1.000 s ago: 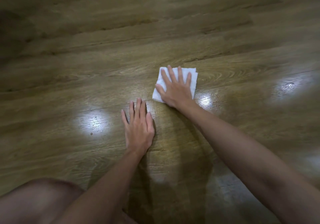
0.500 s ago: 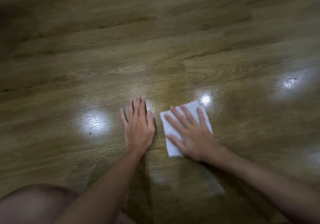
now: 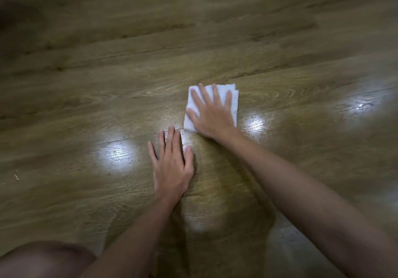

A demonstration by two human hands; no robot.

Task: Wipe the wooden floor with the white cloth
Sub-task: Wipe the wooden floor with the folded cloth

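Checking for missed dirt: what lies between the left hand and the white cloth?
Only bare wooden floor, a short glossy strip in the head view, separates the left hand from the white cloth.

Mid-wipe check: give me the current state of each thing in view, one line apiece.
white cloth: folded, lying flat on the floor, pinned under the right hand.
right hand: flat, fingers spread, pressing on the cloth.
left hand: flat on bare floor, fingers together, apart from the cloth, holding nothing.
wooden floor: glossy with bright light reflections; small specks near the left hand.
knee: bent, at the lower left edge.
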